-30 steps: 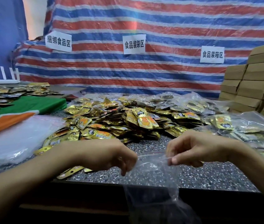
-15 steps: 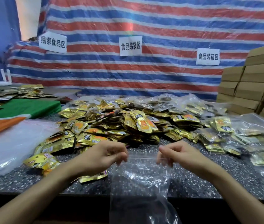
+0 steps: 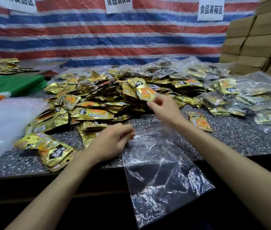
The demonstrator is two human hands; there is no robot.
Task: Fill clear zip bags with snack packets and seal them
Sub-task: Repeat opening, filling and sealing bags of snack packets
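Note:
A clear zip bag (image 3: 158,170) hangs over the front edge of the speckled counter (image 3: 231,143), its mouth lying on the counter. My left hand (image 3: 113,141) pinches the left side of the bag's mouth. My right hand (image 3: 163,107) reaches into the heap of gold snack packets (image 3: 88,103) and pinches one gold packet with an orange picture (image 3: 145,93) at its lower edge. A single packet (image 3: 198,121) lies on the counter just right of my right wrist.
Filled clear bags of packets (image 3: 241,97) lie at the right. Stacked cardboard boxes (image 3: 257,40) stand at the far right. A pile of empty clear bags (image 3: 3,123) and a green and orange sheet (image 3: 10,85) sit at the left. A striped tarp (image 3: 114,39) hangs behind.
My right hand has let go of the bag's mouth and moved forward to the heap, where it now pinches a packet. My left hand still holds the bag. The camera has tilted downward.

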